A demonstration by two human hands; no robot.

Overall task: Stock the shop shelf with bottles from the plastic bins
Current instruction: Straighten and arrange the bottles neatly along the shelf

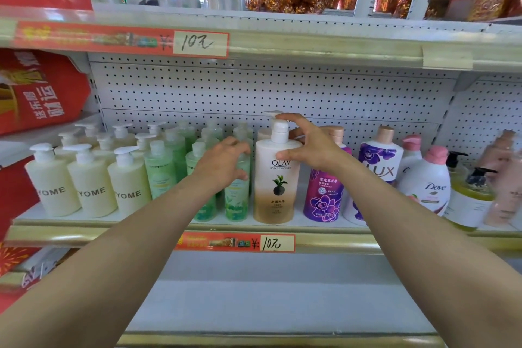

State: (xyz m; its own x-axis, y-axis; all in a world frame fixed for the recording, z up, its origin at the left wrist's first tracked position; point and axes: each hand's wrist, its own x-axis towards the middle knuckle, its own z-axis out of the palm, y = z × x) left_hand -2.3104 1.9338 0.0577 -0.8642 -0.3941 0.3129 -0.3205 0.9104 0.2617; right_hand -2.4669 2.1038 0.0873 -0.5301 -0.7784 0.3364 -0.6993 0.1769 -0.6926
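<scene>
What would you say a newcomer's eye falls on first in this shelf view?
Probably the tall white-and-amber Olay bottle at the centre of the shelf, with the right hand gripping its shoulder and pump. Just left of it, the left hand curls round a green bottle. The handwritten price tag above them also stands out.

Three cream YOME bottles (90,192) line the front row at left, with more behind them. The green bottles (159,175) beside them overlap too much to count. At centre stands one Olay bottle (275,192). To its right are two Lux bottles (380,161) and one Dove bottle (426,189). Two price tags (200,43) read 10.
</scene>
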